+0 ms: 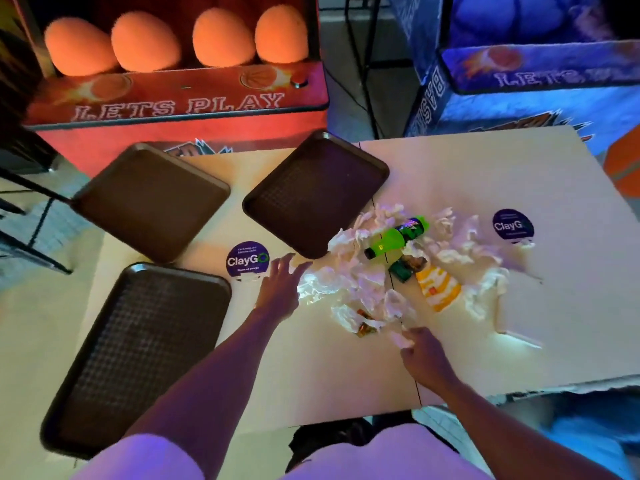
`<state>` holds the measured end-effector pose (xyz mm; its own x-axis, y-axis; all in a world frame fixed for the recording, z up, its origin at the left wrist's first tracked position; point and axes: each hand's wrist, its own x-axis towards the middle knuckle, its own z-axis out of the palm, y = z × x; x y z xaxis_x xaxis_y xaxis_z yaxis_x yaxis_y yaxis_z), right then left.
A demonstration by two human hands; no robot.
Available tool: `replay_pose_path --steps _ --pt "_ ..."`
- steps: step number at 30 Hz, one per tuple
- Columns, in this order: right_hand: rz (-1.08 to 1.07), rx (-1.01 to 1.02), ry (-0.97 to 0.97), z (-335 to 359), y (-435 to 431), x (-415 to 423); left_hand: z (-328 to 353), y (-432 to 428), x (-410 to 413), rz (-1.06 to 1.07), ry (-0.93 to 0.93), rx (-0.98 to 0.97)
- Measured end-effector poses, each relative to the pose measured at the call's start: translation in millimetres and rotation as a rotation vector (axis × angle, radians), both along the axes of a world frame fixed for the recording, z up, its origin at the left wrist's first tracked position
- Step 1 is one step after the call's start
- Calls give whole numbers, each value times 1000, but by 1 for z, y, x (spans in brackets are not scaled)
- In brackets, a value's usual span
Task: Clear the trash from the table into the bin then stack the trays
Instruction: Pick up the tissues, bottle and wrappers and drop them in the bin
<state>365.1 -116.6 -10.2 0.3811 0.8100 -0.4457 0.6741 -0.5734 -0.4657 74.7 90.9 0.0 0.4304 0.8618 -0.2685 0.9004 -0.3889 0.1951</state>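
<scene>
Matt textured tray (138, 348) — crumpled paper (367, 282)

Left hand (280, 289) spread, outstretched; right hand (424, 353) pinching napkin (396, 336)

Only clothing showing is a pale plain garment (138, 459) along the bottom edge, lit lilac-pink, can't tell if it's sleeve or shorts. Forearms are bare right down to the left hand (278, 289) and right hand (424, 355)

Dim room, mostly glow off the red arcade cabinet (173, 109) and blue arcade cabinet (519, 98) up top. Glare blows out the crumpled white paper napkins (363, 282); edges bend fisheye, all slightly soft.
</scene>
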Motion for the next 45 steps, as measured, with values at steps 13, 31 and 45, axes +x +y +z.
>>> replay_pose_path --steps 13,31,45 --pt "-19 122 26 29 10 -25 -16 11 -21 81 -39 20" --pt "-118 229 131 46 -22 29 72 -12 20 179 -430 -123" --pt "-673 308 90 32 -205 203 78 -171 296 -144 -442 -481"
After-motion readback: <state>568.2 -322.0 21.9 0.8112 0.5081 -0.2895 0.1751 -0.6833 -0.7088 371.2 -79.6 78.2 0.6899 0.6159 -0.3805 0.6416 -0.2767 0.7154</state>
